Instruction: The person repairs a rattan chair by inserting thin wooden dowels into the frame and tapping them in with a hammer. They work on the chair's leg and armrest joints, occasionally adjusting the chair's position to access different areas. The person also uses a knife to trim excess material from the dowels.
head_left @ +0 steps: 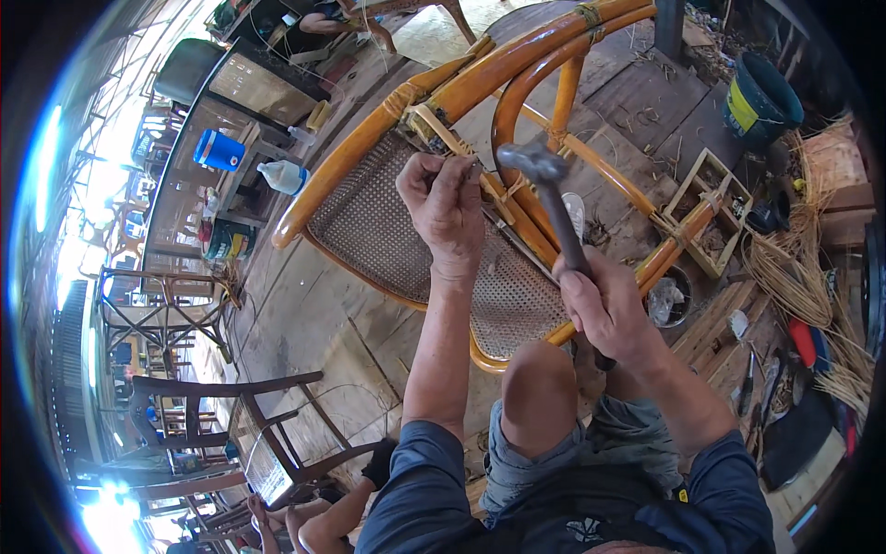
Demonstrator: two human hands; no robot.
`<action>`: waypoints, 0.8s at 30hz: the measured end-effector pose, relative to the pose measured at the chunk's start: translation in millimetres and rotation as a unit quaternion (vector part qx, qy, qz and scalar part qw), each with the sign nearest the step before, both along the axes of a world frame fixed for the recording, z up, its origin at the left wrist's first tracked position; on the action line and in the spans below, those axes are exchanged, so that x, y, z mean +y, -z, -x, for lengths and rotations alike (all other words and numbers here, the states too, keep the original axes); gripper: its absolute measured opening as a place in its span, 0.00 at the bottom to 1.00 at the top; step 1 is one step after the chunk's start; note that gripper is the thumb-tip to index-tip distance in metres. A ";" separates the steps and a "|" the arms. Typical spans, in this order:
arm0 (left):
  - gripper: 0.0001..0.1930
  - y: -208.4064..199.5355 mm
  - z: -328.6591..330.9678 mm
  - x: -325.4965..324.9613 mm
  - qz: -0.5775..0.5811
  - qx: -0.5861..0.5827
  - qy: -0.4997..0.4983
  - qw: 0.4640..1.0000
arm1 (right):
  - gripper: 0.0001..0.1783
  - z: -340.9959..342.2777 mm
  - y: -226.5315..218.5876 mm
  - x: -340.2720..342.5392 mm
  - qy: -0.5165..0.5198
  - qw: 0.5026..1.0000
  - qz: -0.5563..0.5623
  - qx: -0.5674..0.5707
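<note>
In my right hand (604,309) is a hammer (561,222), gripped round its handle with the metal head raised near my left hand. My left hand (445,208) is closed in a pinch over the chair frame. Whatever its fingertips hold is too small or hidden to make out. Before me lies a tilted rattan chair (341,164) of glossy orange-brown poles, with bindings at the joints. Woven cane panels (369,212) fill part of its frame. A pale strip (434,127) lies along the joint just beyond my left fingers.
At right stand a dark bucket (764,102), a wooden box frame (706,208) and a metal bowl (669,295). Rattan strands (784,268) and tools lie beyond them. A wooden chair (277,434) stands at lower left, near another person's legs (332,526). A blue jug (219,150) sits farther back.
</note>
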State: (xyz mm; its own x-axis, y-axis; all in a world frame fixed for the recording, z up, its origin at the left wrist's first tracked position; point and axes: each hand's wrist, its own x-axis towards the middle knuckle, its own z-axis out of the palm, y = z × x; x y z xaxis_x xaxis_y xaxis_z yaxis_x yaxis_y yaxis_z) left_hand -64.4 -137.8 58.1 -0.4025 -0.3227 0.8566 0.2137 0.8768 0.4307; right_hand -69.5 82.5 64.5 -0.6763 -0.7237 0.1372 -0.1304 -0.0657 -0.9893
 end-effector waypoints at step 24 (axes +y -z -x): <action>0.10 -17.2 -7.3 24.5 -0.046 -0.015 -0.008 0.999 | 0.12 16.0 -0.3 -69.9 0.204 0.973 -0.033 0.100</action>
